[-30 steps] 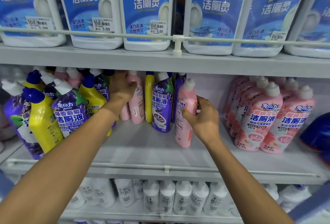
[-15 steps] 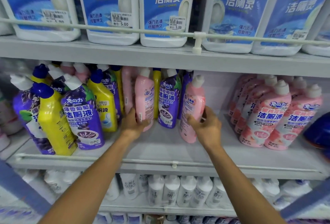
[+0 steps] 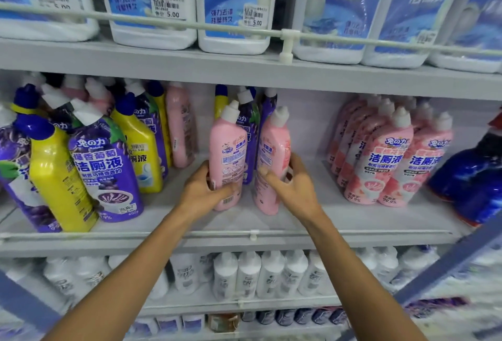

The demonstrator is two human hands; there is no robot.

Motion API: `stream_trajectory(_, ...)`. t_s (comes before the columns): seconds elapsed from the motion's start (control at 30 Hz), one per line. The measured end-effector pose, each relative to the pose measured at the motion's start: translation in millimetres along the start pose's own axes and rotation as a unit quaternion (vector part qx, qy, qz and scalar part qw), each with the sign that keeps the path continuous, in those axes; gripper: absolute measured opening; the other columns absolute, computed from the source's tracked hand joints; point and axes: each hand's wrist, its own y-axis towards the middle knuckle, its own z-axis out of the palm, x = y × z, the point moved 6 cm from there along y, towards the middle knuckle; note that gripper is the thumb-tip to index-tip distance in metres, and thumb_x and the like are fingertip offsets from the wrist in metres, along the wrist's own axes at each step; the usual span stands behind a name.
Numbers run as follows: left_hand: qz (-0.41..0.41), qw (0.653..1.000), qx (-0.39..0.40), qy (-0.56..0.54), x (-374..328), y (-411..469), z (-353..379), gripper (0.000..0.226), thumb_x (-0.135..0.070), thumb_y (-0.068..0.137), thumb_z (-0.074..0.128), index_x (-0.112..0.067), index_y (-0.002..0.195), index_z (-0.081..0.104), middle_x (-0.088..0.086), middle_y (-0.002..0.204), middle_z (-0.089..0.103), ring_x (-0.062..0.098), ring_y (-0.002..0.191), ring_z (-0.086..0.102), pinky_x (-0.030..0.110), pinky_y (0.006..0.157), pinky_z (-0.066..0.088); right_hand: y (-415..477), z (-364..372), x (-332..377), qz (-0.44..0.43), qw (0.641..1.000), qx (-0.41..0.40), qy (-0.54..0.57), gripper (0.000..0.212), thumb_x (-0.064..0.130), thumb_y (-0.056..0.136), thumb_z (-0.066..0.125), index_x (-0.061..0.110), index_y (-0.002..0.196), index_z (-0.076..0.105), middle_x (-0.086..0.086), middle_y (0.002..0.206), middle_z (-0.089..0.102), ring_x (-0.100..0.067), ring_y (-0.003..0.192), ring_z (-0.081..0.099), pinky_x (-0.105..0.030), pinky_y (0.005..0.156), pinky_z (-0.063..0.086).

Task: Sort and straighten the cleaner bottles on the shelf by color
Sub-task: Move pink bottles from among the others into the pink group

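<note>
Several mixed bottles (image 3: 106,166), left of the frame: yellow and purple ones crowd together and lean, caps pointing different ways, with pink ones partly hidden behind.
Lone pink bottle (image 3: 180,134), left of centre: it stands at the back of the shelf (image 3: 353,221), just beside a yellow one.
Left hand (image 3: 206,191), centre: its fingers wrap round the lower part of the left pink bottle (image 3: 228,150), which is upright. Whether its base touches the shelf cannot be told.
Right hand (image 3: 293,188), centre: its thumb lies across the front and its fingers curl behind the right pink bottle (image 3: 273,147), which is just beside the other and tilted slightly.
Back row (image 3: 248,128), behind the held pair: purple and yellow bottles.
Pink group (image 3: 380,161), right of centre: these stand in rows with labels facing front, well apart from the held pair.
Dark blue pouch (image 3: 472,177), right edge: it lies near the pink group.
White jugs (image 3: 233,14), top of the frame: blue-labelled, they stand behind a rail.
</note>
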Motion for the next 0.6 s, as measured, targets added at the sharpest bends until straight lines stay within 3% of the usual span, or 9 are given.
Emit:
stream_trajectory(0.07, 0.008, 1.000, -0.016, -0.018, -9.5, -2.2, 3.9, 0.048, -0.019, 0.073, 0.090, -0.042, 0.106, 0.063, -0.031, 0.095, 0.072, -0.010, 0.089, 0.068, 0.023, 0.080, 0.055, 10.7, 0.5, 2.3, 0.023, 0.995, 0.072, 0.071, 0.042, 0.030, 0.092, 0.075, 0.030, 0.130, 0.057, 0.016, 0.118, 0.070, 0.006, 0.106, 0.066, -0.020, 0.092, 0.055)
stream_trajectory(0.13, 0.007, 0.999, -0.011, -0.036, -11.0, -2.6, 8.0, 0.049, -0.013, 0.074, 0.090, -0.036, 0.110, 0.066, -0.024, 0.102, 0.075, -0.002, 0.094, 0.071, 0.032, 0.087, 0.058, 19.6, 3.5, 0.3, 0.046, 0.985, 0.137, 0.098, 0.050, 0.036, 0.091, 0.073, 0.025, 0.136, 0.056, 0.009, 0.124, 0.071, -0.005, 0.112, 0.068, -0.028, 0.096, 0.056)
stream_trajectory(0.17, 0.007, 0.999, -0.005, -0.044, -12.5, -3.2, 10.5, 0.052, -0.012, 0.073, 0.090, -0.031, 0.115, 0.067, -0.016, 0.106, 0.076, 0.005, 0.098, 0.072, 0.037, 0.090, 0.058, 22.5, 4.2, -2.7, 0.050, 0.984, 0.146, 0.091, 0.052, 0.036, 0.089, 0.075, 0.023, 0.136, 0.056, 0.007, 0.122, 0.072, -0.006, 0.110, 0.069, -0.026, 0.091, 0.056)
stream_trajectory(0.23, 0.009, 0.998, 0.011, -0.058, -14.1, -6.4, 14.4, 0.057, -0.011, 0.072, 0.090, -0.022, 0.123, 0.066, -0.006, 0.113, 0.076, 0.014, 0.104, 0.073, 0.042, 0.094, 0.058, 23.5, 7.2, -4.0, 0.049, 0.990, 0.105, 0.082, 0.058, 0.035, 0.080, 0.086, 0.018, 0.129, 0.058, 0.006, 0.112, 0.075, -0.003, 0.098, 0.072, -0.022, 0.079, 0.057)
stream_trajectory(0.3, 0.008, 0.998, 0.019, -0.067, -18.8, -10.6, 25.1, 0.061, -0.010, 0.072, 0.089, -0.017, 0.127, 0.064, -0.001, 0.116, 0.076, 0.019, 0.108, 0.072, 0.041, 0.094, 0.058, 20.5, 1.4, 0.3, 0.031, 0.997, 0.028, 0.070, 0.064, 0.040, 0.067, 0.095, 0.020, 0.116, 0.059, 0.006, 0.102, 0.075, -0.003, 0.088, 0.073, -0.027, 0.073, 0.060)
stream_trajectory(0.37, 0.007, 0.996, 0.026, -0.080, -24.9, -16.0, 39.1, 0.061, -0.006, 0.073, 0.086, -0.011, 0.129, 0.062, 0.003, 0.116, 0.076, 0.022, 0.109, 0.072, 0.036, 0.092, 0.059, 15.4, -8.5, 4.9, -0.001, 0.998, -0.001, 0.060, 0.055, 0.041, 0.063, 0.096, 0.028, 0.103, 0.061, 0.009, 0.093, 0.075, -0.002, 0.083, 0.073, -0.030, 0.073, 0.062)
stream_trajectory(0.43, 0.005, 0.995, 0.028, -0.091, -31.9, -20.5, 52.2, 0.057, -0.003, 0.076, 0.083, -0.010, 0.128, 0.061, 0.004, 0.116, 0.076, 0.021, 0.109, 0.072, 0.032, 0.089, 0.059, 13.5, -19.4, 3.8, -0.035, 0.996, 0.056, 0.066, 0.048, 0.030, 0.068, 0.095, 0.034, 0.101, 0.061, 0.016, 0.095, 0.075, 0.003, 0.087, 0.072, -0.023, 0.074, 0.059)
stream_trajectory(0.5, 0.002, 0.995, 0.028, -0.093, -38.4, -23.9, 62.1, 0.055, -0.005, 0.076, 0.083, -0.011, 0.127, 0.062, 0.002, 0.116, 0.076, 0.020, 0.108, 0.072, 0.031, 0.089, 0.059, 10.9, -33.9, -8.5, -0.036, 0.990, 0.121, 0.055, 0.058, 0.025, 0.073, 0.091, 0.037, 0.116, 0.055, 0.023, 0.106, 0.070, 0.010, 0.096, 0.067, -0.017, 0.081, 0.055)
stream_trajectory(0.6, -0.002, 0.995, 0.020, -0.094, -46.9, -28.9, 77.5, 0.055, -0.006, 0.077, 0.083, -0.010, 0.128, 0.061, 0.003, 0.116, 0.076, 0.022, 0.109, 0.072, 0.036, 0.093, 0.059, 13.2, -59.4, -31.3, -0.007, 0.993, 0.116, 0.023, 0.071, 0.035, 0.067, 0.095, 0.028, 0.124, 0.055, 0.018, 0.113, 0.068, 0.006, 0.100, 0.066, -0.030, 0.090, 0.059)
